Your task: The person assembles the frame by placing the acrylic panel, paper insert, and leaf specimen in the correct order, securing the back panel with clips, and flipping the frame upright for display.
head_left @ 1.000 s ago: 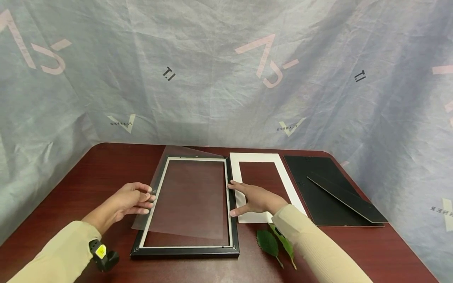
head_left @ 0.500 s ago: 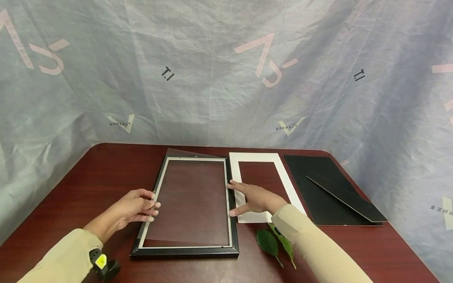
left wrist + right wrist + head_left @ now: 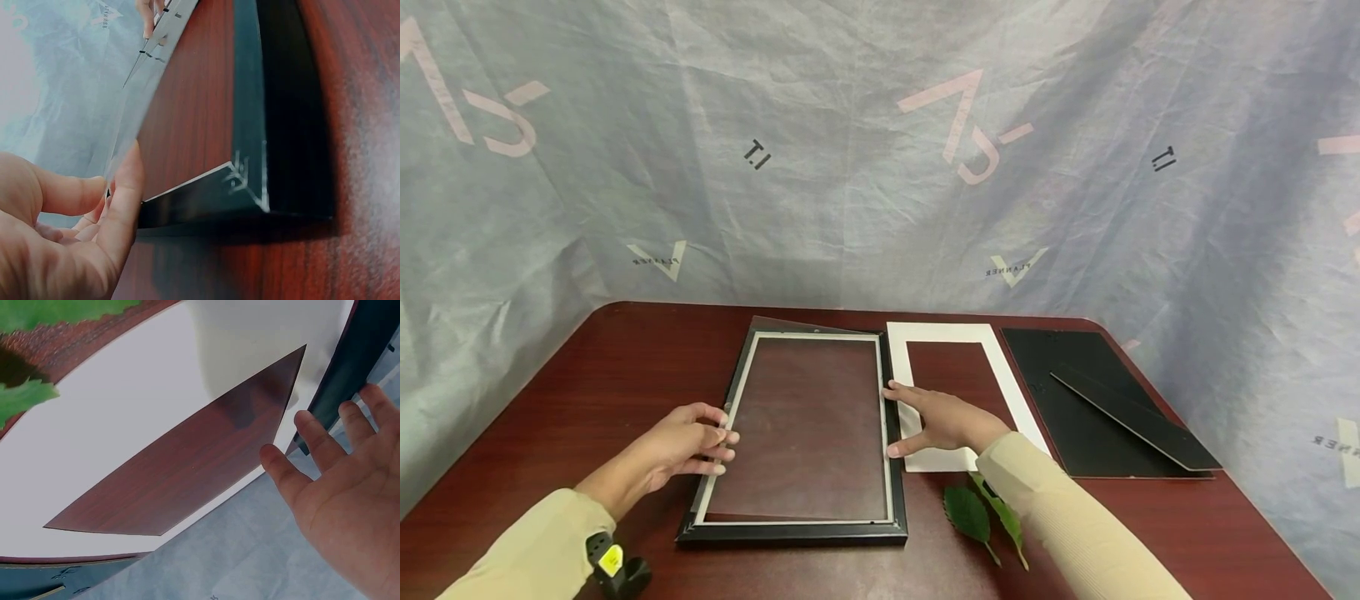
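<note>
A black picture frame (image 3: 790,536) with a pale inner lip lies on the table. Over its opening is a clear sheet (image 3: 805,433), slightly askew, its far left corner poking past the frame's far edge. My left hand (image 3: 681,446) pinches the sheet's left edge between thumb and fingers; in the left wrist view the sheet (image 3: 140,103) is raised above the frame's side there. With fingers spread, my right hand (image 3: 943,421) rests at the frame's right side. The right wrist view shows that hand (image 3: 356,469) with nothing in its grasp.
Right of the frame lies a white mat board (image 3: 1018,396) with a rectangular cut-out. Beyond it is a black backing board (image 3: 1060,433) with a raised stand flap (image 3: 1138,421). Two green leaves (image 3: 967,514) lie by my right forearm. A printed cloth (image 3: 850,208) hangs behind the table.
My left hand has moved slightly right and nearer, bringing the clear sheet right and closer into line with the frame. In the last half second little differs. My right hand has stayed put.
</note>
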{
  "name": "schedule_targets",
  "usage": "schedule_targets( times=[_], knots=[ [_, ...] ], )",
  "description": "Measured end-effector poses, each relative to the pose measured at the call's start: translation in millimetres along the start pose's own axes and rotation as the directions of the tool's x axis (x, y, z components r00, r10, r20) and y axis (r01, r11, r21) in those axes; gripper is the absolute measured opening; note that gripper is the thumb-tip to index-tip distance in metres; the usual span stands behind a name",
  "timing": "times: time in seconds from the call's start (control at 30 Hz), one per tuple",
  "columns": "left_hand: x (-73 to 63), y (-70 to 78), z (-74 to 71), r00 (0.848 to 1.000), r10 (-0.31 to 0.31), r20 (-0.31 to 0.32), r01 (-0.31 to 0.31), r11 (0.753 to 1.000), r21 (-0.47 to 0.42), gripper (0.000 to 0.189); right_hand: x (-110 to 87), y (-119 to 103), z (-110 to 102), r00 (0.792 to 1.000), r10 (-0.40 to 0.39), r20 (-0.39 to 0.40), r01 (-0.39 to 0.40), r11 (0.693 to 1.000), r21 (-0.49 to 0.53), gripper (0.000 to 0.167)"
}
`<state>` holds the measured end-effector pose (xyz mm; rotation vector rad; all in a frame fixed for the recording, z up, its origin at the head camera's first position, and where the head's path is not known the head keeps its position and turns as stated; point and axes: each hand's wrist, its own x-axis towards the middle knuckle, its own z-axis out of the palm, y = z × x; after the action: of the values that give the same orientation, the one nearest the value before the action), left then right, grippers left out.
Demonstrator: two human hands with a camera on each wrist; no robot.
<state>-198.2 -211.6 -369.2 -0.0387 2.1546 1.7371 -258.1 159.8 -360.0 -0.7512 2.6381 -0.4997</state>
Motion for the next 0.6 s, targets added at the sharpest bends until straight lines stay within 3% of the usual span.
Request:
schedule_targets(
  times=[0.6],
  knots=[
    [-3.8, -1.4, -2.9, 1.0, 0.015, 0.006, -0.015, 1.0, -0.011, 0.03, 2.5, 2.2, 1.6, 1.0, 0.008, 0.002, -0.008, 1.0, -0.011, 0.092]
  ],
)
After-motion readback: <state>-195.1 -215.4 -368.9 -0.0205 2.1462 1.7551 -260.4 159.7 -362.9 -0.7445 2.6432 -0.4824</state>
